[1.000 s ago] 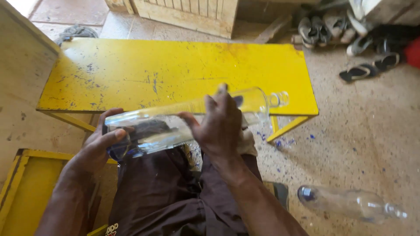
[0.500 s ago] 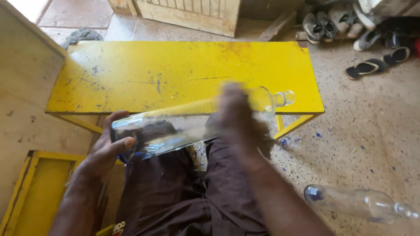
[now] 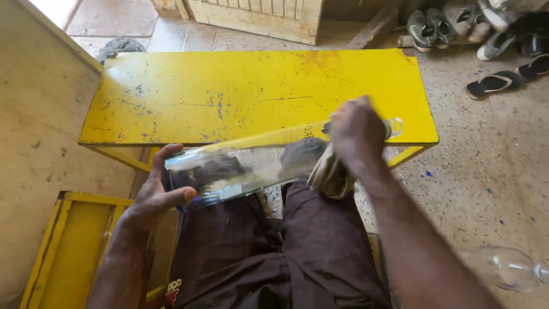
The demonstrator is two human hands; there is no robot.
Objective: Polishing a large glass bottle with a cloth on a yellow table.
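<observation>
Wiping: bottle (image 3: 251, 166) is being rubbed with cloth (image 3: 330, 174).
Left hand (image 3: 157, 197): closed round base, being kept steady.
Right hand (image 3: 355, 129): clenched on cloth, neck end; pressure being kept even.

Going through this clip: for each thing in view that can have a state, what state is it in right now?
Clear glass bottle: lying sideways over the lap, uncapped as far as the neck shows.
Left hand: gripping the bottle's base.
Right hand: pressing a cloth near the bottle's neck.
Cloth: bunched, hanging below the hand.
Yellow table: upright, paint scuffed.
Second bottle: lying on the floor.
</observation>
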